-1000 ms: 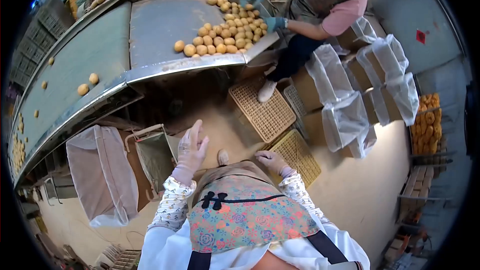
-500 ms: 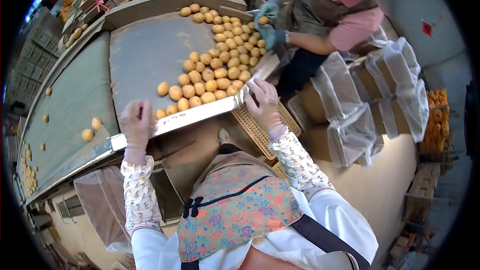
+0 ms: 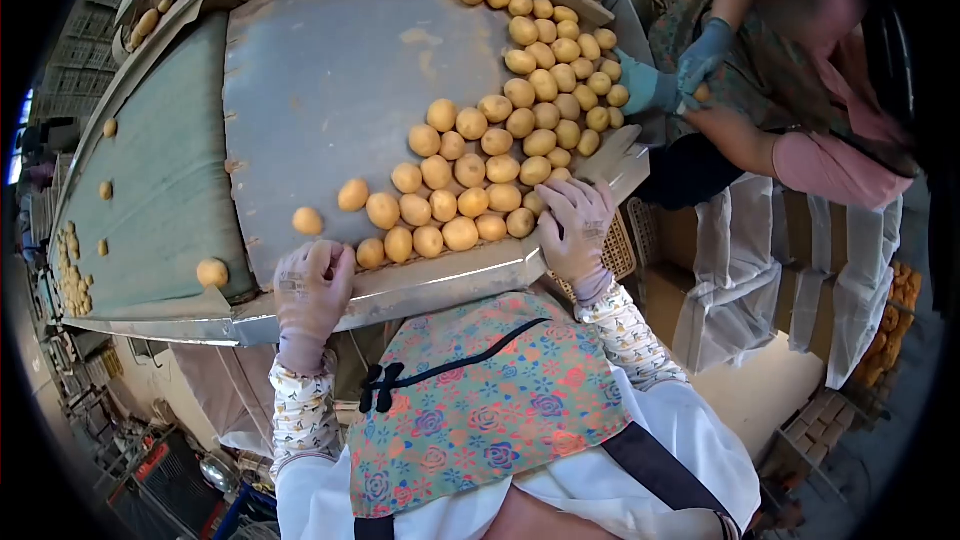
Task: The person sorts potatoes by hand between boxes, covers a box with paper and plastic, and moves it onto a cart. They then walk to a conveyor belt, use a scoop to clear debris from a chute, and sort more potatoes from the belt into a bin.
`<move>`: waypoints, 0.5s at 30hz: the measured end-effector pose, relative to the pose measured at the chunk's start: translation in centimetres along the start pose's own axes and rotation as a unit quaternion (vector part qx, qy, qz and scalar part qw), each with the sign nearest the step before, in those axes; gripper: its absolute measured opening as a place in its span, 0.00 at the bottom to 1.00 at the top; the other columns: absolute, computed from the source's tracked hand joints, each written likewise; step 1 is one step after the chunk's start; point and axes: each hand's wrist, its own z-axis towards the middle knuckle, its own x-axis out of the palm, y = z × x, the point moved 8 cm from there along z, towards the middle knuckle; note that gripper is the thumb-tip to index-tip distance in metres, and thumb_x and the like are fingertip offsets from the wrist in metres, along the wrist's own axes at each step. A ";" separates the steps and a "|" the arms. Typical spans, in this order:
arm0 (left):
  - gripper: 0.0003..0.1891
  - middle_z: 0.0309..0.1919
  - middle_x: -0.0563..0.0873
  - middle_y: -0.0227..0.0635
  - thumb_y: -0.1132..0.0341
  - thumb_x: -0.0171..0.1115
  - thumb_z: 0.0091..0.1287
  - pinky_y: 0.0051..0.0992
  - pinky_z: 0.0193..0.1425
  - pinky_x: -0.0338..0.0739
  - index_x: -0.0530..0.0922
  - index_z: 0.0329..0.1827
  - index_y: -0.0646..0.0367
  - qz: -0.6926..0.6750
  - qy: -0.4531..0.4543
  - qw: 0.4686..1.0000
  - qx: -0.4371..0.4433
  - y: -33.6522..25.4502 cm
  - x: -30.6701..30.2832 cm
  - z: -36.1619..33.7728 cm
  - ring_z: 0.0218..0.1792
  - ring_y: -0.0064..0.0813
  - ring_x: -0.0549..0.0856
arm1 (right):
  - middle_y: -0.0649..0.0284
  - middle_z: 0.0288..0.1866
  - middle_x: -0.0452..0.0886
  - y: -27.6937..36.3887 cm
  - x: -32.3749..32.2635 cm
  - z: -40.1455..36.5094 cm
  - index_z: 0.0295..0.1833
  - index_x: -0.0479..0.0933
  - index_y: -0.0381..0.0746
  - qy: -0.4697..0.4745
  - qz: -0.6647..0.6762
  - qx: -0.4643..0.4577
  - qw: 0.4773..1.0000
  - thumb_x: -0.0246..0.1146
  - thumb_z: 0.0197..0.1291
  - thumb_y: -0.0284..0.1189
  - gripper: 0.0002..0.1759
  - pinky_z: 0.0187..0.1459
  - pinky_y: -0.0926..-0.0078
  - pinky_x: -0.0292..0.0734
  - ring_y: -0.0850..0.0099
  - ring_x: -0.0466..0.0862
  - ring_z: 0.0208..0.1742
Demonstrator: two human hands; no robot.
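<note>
Several yellow potatoes (image 3: 470,172) lie in a wide cluster on the grey sorting table (image 3: 340,70). My left hand (image 3: 315,285), in a thin glove, is at the near rim beside the front-left potatoes. Its fingers are curled in, and what they hold, if anything, is hidden. At the table's front right corner is my gloved right hand (image 3: 577,225), fingers bent but apart, next to the nearest potatoes. No potato shows in it. A single potato (image 3: 308,221) sits just beyond my left hand.
A green conveyor belt (image 3: 150,160) with scattered potatoes adjoins the table on the left. To the right stands a co-worker in blue gloves (image 3: 706,55). Plastic-lined boxes (image 3: 735,270) and a yellow crate (image 3: 617,250) are on the right side.
My view has come closer to the table and turned, so the potatoes appear larger. Both my hands remain by the near rim. The co-worker's hands have drawn back from the potatoes.
</note>
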 end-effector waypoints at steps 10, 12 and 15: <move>0.11 0.31 0.83 0.40 0.59 0.62 0.65 0.40 0.44 0.75 0.78 0.42 0.56 -0.068 0.217 0.974 -0.019 2.1 4.2 3.5 0.36 0.43 0.83 | 0.57 0.53 0.78 -0.7 1.7 1.5 0.55 0.78 0.40 0.111 -0.031 0.028 0.993 0.66 0.50 0.36 0.24 0.65 0.51 0.59 0.59 0.74 0.58; 0.12 0.33 0.84 0.39 0.59 0.62 0.66 0.40 0.45 0.75 0.78 0.48 0.54 -0.084 0.140 0.986 -0.036 2.3 2.7 6.2 0.36 0.42 0.83 | 0.54 0.57 0.76 -0.9 2.0 2.8 0.59 0.75 0.38 0.106 -0.036 0.031 0.993 0.66 0.51 0.39 0.29 0.66 0.51 0.58 0.56 0.73 0.60; 0.16 0.42 0.85 0.39 0.66 0.59 0.69 0.29 0.52 0.77 0.76 0.58 0.59 -0.077 -0.063 0.994 0.049 2.5 -0.9 10.8 0.44 0.31 0.84 | 0.44 0.67 0.66 -1.0 4.5 4.1 0.69 0.63 0.35 0.172 -0.040 0.047 0.983 0.66 0.52 0.48 0.44 0.69 0.50 0.55 0.50 0.65 0.68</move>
